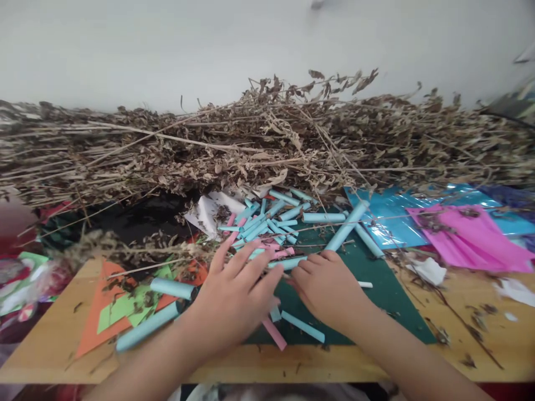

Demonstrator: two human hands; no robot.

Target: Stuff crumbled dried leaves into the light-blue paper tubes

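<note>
We observe the wooden table [460, 356] edge nearest the camera, with both forearms reaching in over it. The left hand [234, 301] lies palm down, fingers spread and nearly flat, over a scatter of rolled paper tubes; we cannot tell whether it grips any of them. The right hand [328, 289] is curled, fingers bent inward at a light blue tube [288, 263] that shows between the two hands; whether the hold is closed is not visible. Under both hands lies a dark green cutting mat [388, 289], with a pink tube [275, 332] and another blue one just below the left palm. Left of the mat we note orange and green paper sheets [108, 312] carrying two longer blue tubes. Beyond the hands sits the pile of blue tubes [267, 223], then blue foil [388, 217] and magenta paper [468, 234] to the right. Farthest back, dried leafy branches [267, 145] span the table against a white wall [209, 44].
</note>
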